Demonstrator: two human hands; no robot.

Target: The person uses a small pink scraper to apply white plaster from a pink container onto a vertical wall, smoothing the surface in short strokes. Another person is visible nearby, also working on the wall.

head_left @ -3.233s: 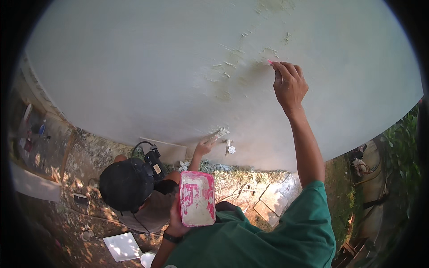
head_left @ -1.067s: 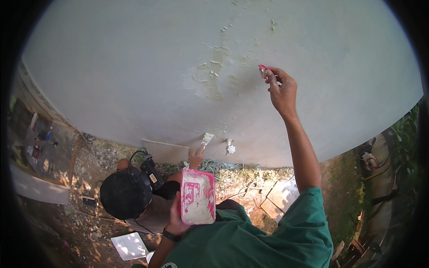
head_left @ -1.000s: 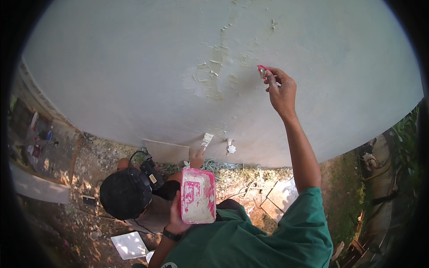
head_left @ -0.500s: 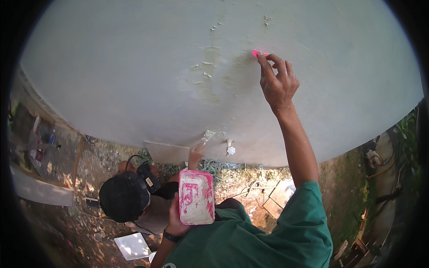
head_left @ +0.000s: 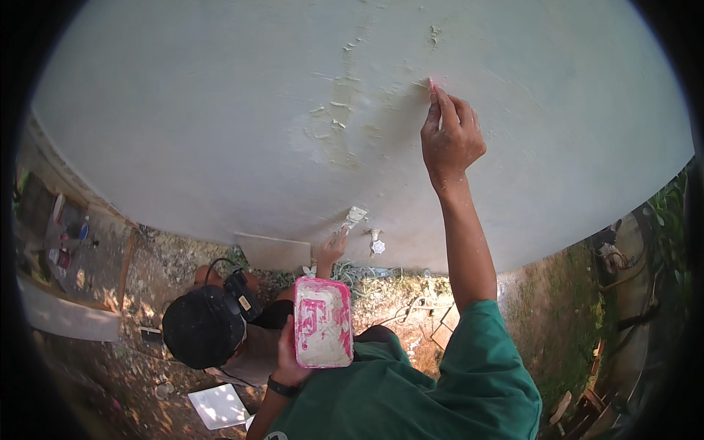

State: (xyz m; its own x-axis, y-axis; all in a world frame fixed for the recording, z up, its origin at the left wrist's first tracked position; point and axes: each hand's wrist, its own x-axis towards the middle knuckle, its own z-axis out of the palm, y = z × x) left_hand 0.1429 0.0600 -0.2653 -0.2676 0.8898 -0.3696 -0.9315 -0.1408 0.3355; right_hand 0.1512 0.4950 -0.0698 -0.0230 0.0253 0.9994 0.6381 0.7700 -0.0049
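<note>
My right hand [head_left: 451, 143] pinches a small pink putty scraper [head_left: 431, 83], seen almost edge-on against the pale wall [head_left: 213, 125]. Left of it, rough ridges and patches of cream putty [head_left: 340, 103] mark the surface. Low in front of my body, my left hand [head_left: 287, 352] grips a pink plastic tray [head_left: 313, 312] by its left side. Whitish putty is smeared across the tray's inside. My left fingers are partly hidden beneath the tray.
A co-worker in a black cap [head_left: 204, 324] crouches at my left, their hand [head_left: 334, 248] pressing a putty-coated scraper [head_left: 356, 216] to the lower wall. A white-handled tap [head_left: 377, 246] juts out beside it. A white lid-like panel [head_left: 218, 405] lies on the ground.
My right hand has shifted slightly, and the pink scraper has turned from showing its face to edge-on. The co-worker's scraper has moved right and up a little. My left hand and tray stay put.
</note>
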